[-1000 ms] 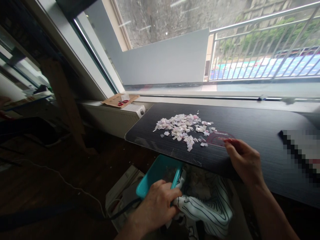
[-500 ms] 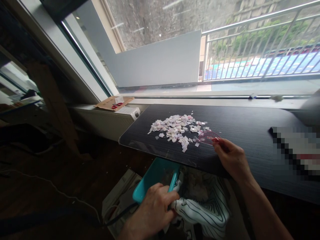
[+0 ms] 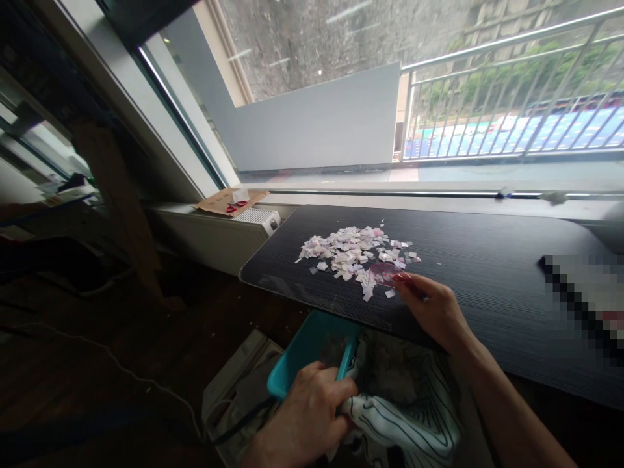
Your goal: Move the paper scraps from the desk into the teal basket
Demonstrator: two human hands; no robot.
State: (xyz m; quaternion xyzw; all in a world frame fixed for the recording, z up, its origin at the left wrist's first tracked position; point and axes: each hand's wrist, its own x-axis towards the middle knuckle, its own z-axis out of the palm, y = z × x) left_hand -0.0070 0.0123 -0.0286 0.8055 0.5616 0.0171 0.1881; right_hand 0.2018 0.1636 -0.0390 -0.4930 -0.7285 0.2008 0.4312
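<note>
The left hand (image 3: 314,406) curls its fingers on the bin (image 3: 296,357); the right hand (image 3: 436,305) pinches a pink sheet (image 3: 383,273) at the scraps (image 3: 336,250).

Daylight enters through a wide far window (image 3: 370,71); outside stand a grey wall (image 3: 312,133) and, right, a metal railing (image 3: 507,104); below the window, a black counter (image 3: 497,260); left, a pale radiator (image 3: 214,240); near left, dark, shadowy floor (image 3: 88,383).

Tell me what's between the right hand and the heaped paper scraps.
In the head view, a pinkish see-through piece, gripped by the right hand, reaches over some of the paper scraps.
</note>
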